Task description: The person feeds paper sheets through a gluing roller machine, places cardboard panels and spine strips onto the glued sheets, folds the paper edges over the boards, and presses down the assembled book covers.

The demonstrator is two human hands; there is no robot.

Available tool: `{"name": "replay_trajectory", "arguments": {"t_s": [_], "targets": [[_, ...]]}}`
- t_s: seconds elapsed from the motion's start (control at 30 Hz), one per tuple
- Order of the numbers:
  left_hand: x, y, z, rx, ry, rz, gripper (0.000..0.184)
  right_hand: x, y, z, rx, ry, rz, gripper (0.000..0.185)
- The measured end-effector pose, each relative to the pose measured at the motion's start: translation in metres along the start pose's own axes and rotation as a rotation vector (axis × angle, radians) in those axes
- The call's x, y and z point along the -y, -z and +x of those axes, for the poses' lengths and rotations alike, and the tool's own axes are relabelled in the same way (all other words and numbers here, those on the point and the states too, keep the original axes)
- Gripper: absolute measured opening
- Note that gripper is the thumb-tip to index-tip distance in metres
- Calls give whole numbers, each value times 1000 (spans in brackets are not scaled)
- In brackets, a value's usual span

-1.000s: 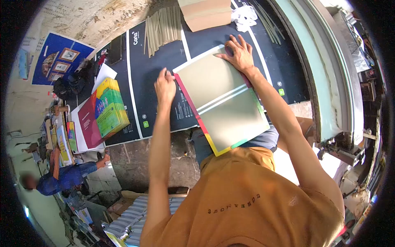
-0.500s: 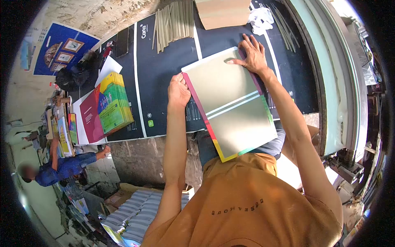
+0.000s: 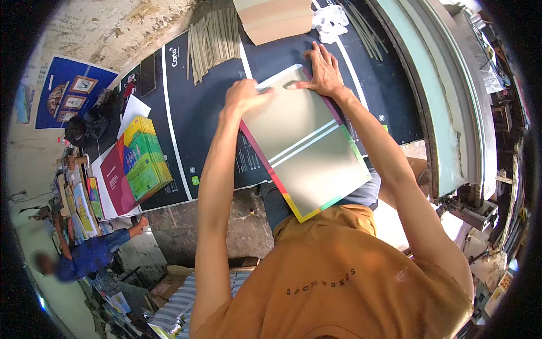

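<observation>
Hardcover case [image 3: 316, 150], grey boards up, lies on the dark Carta-printed mat [image 3: 197, 113], lower end past the table edge over my lap. Coloured turned-in borders on both long sides and the near end; two pale stripes across the middle. My right hand [image 3: 324, 73] is spread wide at its upper right corner, thumb on the board, other fingers beyond the edge. My left hand [image 3: 244, 97] is at the upper left corner, blurred; can't tell if I'm pinching anything there. Past the case: bundle of grey board strips [image 3: 213, 45], brown cardboard [image 3: 275, 22], crumpled white material [image 3: 329, 24], more thin strips [image 3: 364, 31] to the right. Stack of colourful covers [image 3: 148, 161] on the left, well apart from my hands.
</observation>
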State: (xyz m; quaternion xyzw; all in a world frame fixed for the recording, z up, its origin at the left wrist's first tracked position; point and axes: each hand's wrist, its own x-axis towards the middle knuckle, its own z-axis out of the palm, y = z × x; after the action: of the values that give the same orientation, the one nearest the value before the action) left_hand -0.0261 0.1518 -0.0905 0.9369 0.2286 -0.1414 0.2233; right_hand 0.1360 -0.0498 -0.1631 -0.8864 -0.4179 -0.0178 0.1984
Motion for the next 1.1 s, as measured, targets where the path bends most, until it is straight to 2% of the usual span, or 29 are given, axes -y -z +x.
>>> {"name": "replay_trajectory", "arguments": {"t_s": [0.1, 0.2, 0.33, 0.37, 0.47, 0.5, 0.53, 0.63, 0.67, 0.77, 0.87, 0.9, 0.97, 1.0, 1.1], "targets": [[-17, -18, 26, -159, -241, -63, 65, -6, -5, 3, -8, -5, 7, 120], [-28, -46, 21, -328, -339, 121, 60, -5, -5, 2, -18, 1, 21, 122], [-41, -68, -14, -455, -355, 290, 39, -3, -5, 2, 5, 9, -13, 131], [-43, -78, -17, -515, -341, 284, 39, -2, -5, 2, 6, 14, -24, 133], [-46, -95, -22, -660, -298, 235, 39, 4, 0, 0, 40, 150, -95, 114], [-45, -96, -20, -673, -299, 235, 38, 6, 3, -2, 40, 205, -108, 108], [-43, -100, -19, -681, -297, 232, 37, 14, 9, -6, 21, 277, -183, 85], [-42, -106, -18, -697, -267, 223, 39, 31, -10, -24, -6, 353, -63, 69], [-43, -108, -19, -678, -251, 215, 40, 29, -11, -31, -49, 343, -56, 56], [-45, -105, -27, -679, -198, 191, 46, 33, -6, -35, 40, 294, -75, 50], [-46, -107, -18, -730, -227, 273, 52, 40, 15, -35, 240, 256, -70, 53], [-44, -107, -19, -743, -236, 322, 54, 39, 11, -34, 129, 292, -89, 56], [-40, -112, -29, -638, -213, 266, 58, 36, -2, -34, -93, 374, -108, 62], [-33, -104, -33, -604, -193, 251, 60, 35, -2, -30, 55, 263, -110, 69], [-28, -95, -49, -559, -130, 266, 62, 39, -1, -30, 71, 235, -164, 70]]}}
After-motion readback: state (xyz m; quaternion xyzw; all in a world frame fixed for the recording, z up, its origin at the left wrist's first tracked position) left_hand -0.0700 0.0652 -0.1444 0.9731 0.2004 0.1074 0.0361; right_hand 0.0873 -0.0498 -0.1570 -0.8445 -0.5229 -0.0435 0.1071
